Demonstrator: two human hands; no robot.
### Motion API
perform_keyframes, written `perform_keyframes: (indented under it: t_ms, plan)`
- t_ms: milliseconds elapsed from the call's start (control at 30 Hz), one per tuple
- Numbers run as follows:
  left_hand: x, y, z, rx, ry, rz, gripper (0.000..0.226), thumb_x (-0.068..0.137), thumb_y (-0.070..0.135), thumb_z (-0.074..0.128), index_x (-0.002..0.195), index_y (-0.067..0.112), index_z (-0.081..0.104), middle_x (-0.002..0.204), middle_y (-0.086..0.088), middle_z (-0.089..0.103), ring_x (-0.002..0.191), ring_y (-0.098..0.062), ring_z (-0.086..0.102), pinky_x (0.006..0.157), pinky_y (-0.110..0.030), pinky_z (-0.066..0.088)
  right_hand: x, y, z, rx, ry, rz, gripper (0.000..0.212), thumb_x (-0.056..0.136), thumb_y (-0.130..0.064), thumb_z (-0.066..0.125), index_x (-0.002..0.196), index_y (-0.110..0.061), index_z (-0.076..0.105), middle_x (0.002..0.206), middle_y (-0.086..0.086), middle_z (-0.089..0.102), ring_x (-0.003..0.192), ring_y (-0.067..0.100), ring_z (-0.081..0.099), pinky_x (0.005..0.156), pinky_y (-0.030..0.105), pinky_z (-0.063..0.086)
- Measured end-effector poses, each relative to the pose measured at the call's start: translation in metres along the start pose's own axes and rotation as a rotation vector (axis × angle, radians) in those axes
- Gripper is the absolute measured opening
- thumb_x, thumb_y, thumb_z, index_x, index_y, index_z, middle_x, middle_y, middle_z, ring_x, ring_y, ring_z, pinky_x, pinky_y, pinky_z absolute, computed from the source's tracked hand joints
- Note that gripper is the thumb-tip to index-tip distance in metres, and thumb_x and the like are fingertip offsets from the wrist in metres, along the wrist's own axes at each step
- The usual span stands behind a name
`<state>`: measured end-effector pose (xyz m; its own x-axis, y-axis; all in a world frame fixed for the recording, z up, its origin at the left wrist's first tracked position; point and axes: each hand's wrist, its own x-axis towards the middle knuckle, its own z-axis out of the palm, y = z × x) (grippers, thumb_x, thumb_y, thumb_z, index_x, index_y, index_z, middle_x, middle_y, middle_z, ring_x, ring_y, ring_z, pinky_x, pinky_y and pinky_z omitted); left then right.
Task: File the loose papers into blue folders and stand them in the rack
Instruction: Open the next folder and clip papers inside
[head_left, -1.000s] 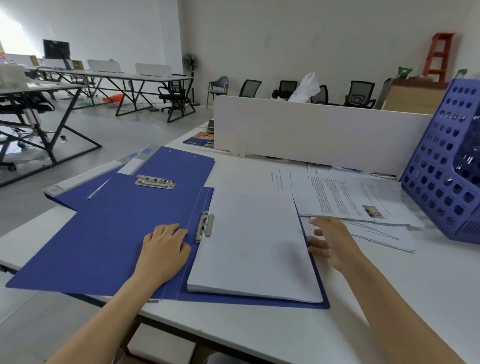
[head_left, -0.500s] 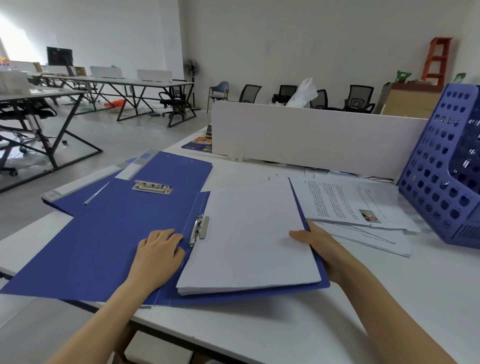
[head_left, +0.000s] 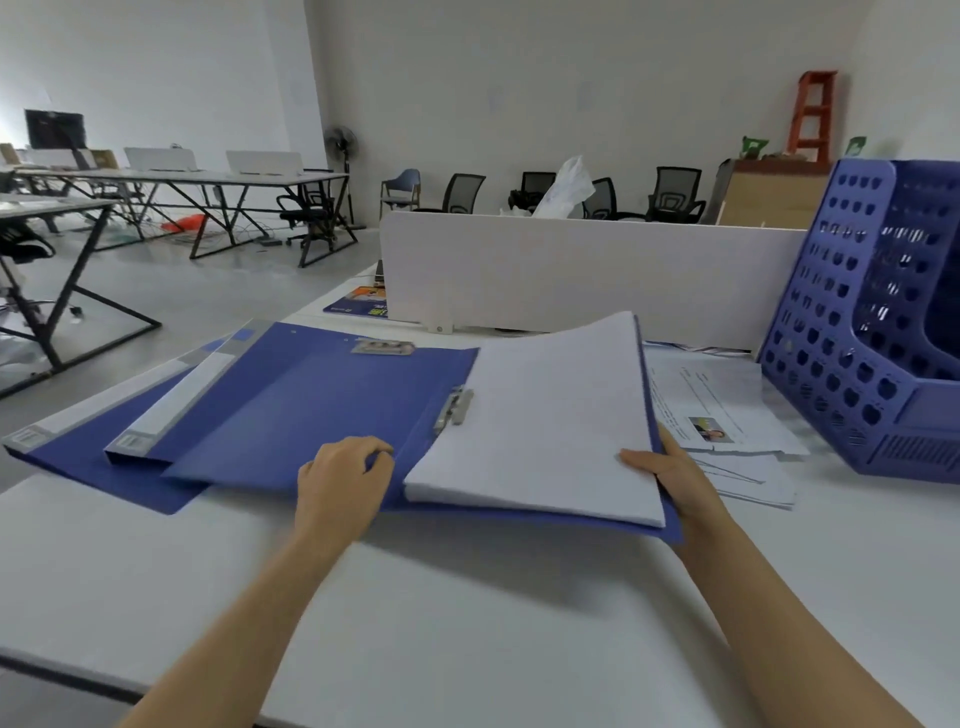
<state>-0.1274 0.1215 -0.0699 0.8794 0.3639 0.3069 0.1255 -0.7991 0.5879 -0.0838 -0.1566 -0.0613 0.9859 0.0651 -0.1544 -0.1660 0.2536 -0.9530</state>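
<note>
The room is evenly and softly lit, cool in tone. The brightest patch is the washed-out wall far beyond the left hand (head_left: 345, 480). Soft, diffuse shadows fall on the white desk (head_left: 467, 613) toward the camera beneath the open folder (head_left: 291, 415) and along both forearms. Wide-angle distortion bends the rack (head_left: 852, 332) outward beyond the right hand (head_left: 675, 478). The picture is slightly soft and smeared throughout; print on the loose papers (head_left: 722, 405) is unreadable.
</note>
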Motion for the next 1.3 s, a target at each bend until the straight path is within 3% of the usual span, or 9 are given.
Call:
perform_keyframes:
  t_ms: [267, 500, 633, 733, 800, 1000, 1133, 1200, 1300]
  plan:
    - [0.018, 0.014, 0.041, -0.303, 0.038, -0.453, 0.053, 0.091, 0.024, 0.046, 0.142, 0.015, 0.03, 0.154, -0.016, 0.014, 0.141, -0.033, 0.012, 0.113, -0.045, 0.017, 0.015, -0.002, -0.036, 0.17, 0.123, 0.013, 0.049, 0.092, 0.006, 0.04, 0.137, -0.013, 0.039, 0.057, -0.007, 0.071, 0.048, 0.011, 0.068, 0.037, 0.024, 0.051]
    - [0.028, -0.01, 0.032, -1.409, 0.14, -0.537, 0.053, 0.091, 0.004, 0.044, 0.139, 0.017, 0.025, 0.099, -0.011, 0.051, 0.093, -0.023, 0.051, 0.086, -0.033, 0.046, 0.022, 0.005, -0.037, 0.148, 0.084, 0.049, 0.048, 0.093, 0.004, 0.041, 0.136, -0.015, 0.04, 0.06, -0.006, 0.072, 0.05, 0.013, 0.069, 0.038, 0.025, 0.052]
    - [0.03, -0.011, 0.026, -1.652, -0.027, -0.678, 0.015, 0.091, 0.009, 0.044, 0.091, 0.012, 0.058, 0.096, -0.005, 0.062, 0.085, -0.023, 0.06, 0.078, -0.032, 0.049, 0.021, 0.004, -0.034, 0.138, 0.035, 0.089, 0.039, 0.092, 0.002, 0.044, 0.124, -0.02, 0.044, 0.059, -0.004, 0.072, 0.049, 0.013, 0.068, 0.037, 0.024, 0.051]
    - [0.026, -0.006, 0.024, -1.655, -0.089, -0.607, 0.029, 0.088, 0.014, 0.051, 0.073, 0.019, 0.075, 0.089, -0.003, 0.074, 0.085, -0.025, 0.067, 0.083, -0.04, 0.051, 0.018, 0.004, -0.03, 0.119, -0.002, 0.116, 0.054, 0.076, -0.004, 0.069, 0.123, -0.019, 0.046, 0.061, 0.0, 0.073, 0.05, 0.017, 0.069, 0.037, 0.026, 0.052]
    - [0.022, -0.001, 0.019, -1.626, -0.09, -0.581, 0.031, 0.088, 0.017, 0.053, 0.068, 0.021, 0.076, 0.076, 0.001, 0.075, 0.078, -0.022, 0.068, 0.083, -0.042, 0.05, 0.019, 0.003, -0.031, 0.089, -0.005, 0.13, 0.041, 0.087, -0.001, 0.055, 0.123, -0.018, 0.045, 0.059, -0.001, 0.072, 0.048, 0.016, 0.068, 0.036, 0.024, 0.05]
    - [0.016, 0.003, 0.014, -1.642, -0.125, -0.508, 0.024, 0.091, 0.037, 0.047, 0.099, 0.025, 0.065, 0.094, 0.003, 0.074, 0.086, -0.019, 0.069, 0.079, -0.038, 0.056, 0.016, 0.009, -0.028, 0.048, 0.018, 0.124, 0.015, 0.094, -0.022, 0.049, 0.104, -0.017, 0.058, 0.066, 0.0, 0.074, 0.056, 0.018, 0.07, 0.042, 0.024, 0.054]
    - [0.007, 0.016, 0.013, -1.466, -0.212, -0.35, 0.029, 0.095, 0.038, 0.039, 0.113, 0.026, 0.058, 0.109, 0.01, 0.069, 0.102, -0.008, 0.065, 0.091, -0.029, 0.052, 0.02, 0.014, -0.024, -0.008, 0.129, 0.056, 0.054, 0.084, -0.058, 0.046, 0.123, -0.021, 0.055, 0.115, 0.009, 0.065, 0.098, 0.031, 0.064, 0.065, 0.033, 0.056]
    - [-0.001, 0.023, 0.013, -1.27, -0.332, -0.203, 0.027, 0.099, 0.033, 0.029, 0.109, 0.031, 0.054, 0.09, 0.027, 0.069, 0.084, 0.01, 0.064, 0.072, -0.01, 0.051, 0.018, 0.013, -0.02, -0.035, 0.083, 0.127, 0.065, 0.088, -0.063, 0.028, 0.122, -0.015, 0.056, 0.116, 0.013, 0.063, 0.099, 0.031, 0.062, 0.07, 0.035, 0.052]
    - [-0.01, 0.024, 0.015, -0.854, -0.473, 0.037, 0.033, 0.1, 0.028, 0.025, 0.131, 0.04, 0.027, 0.115, 0.041, 0.036, 0.117, 0.012, 0.033, 0.094, -0.005, 0.023, 0.016, 0.01, -0.021, -0.051, 0.031, 0.154, 0.069, 0.089, -0.064, 0.015, 0.113, -0.018, 0.06, 0.101, 0.007, 0.07, 0.09, 0.025, 0.066, 0.069, 0.034, 0.051]
